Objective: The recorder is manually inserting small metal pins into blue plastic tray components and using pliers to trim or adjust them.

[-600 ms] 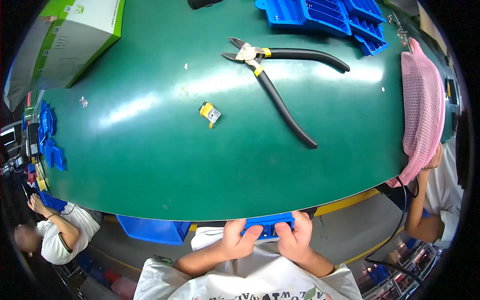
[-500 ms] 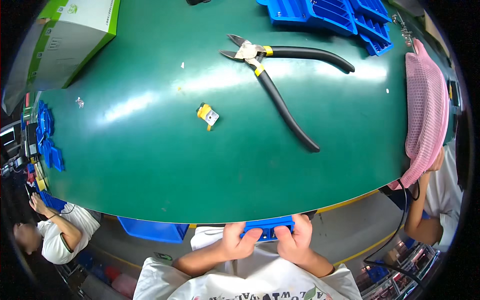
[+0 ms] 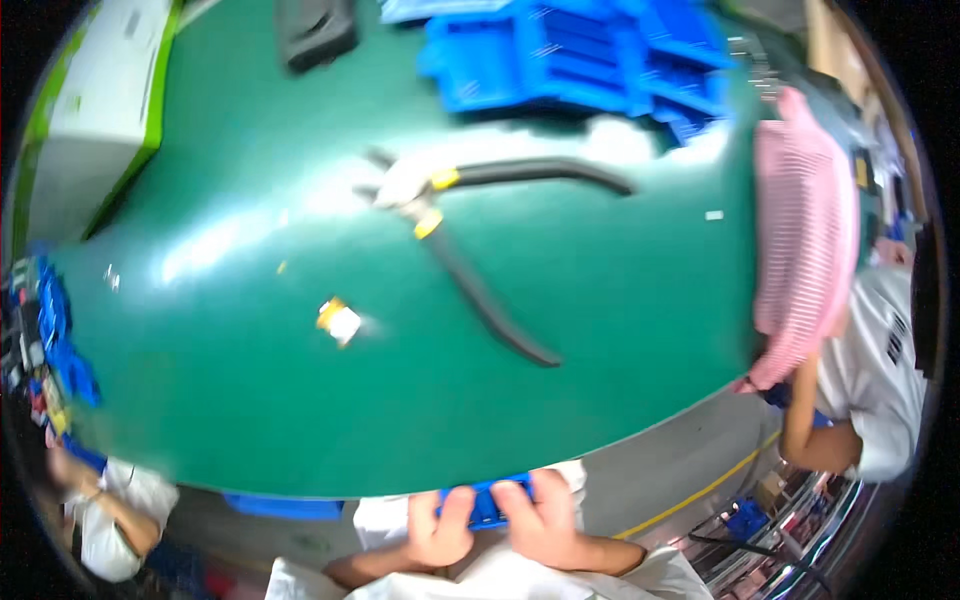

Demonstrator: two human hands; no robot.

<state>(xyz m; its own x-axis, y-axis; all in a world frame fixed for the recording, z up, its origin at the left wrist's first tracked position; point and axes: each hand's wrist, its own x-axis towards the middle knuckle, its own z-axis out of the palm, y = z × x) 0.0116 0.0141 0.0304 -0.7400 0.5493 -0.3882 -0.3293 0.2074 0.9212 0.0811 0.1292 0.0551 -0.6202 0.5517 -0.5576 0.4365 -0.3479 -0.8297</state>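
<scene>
**Both hands held a small blue tray below the table edge**

The left hand and the right hand were close together at the bottom of the view, just under the near rim of the green table. Between them sat a small blue plastic tray, with the fingers of both hands curled over its top edge and gripping it; the tray was off the table, held in front of the person's white-clothed body.

On the tabletop, well apart from the hands, lay a pair of black-handled pliers with yellow marks near the pivot, handles spread. A small yellow-and-white part lay to their left. Blue plastic bins were stacked at the far edge, a white-and-green box stood at far left, and a pink mesh cloth hung over the right side beside another person's arm. The view was blurred.
</scene>
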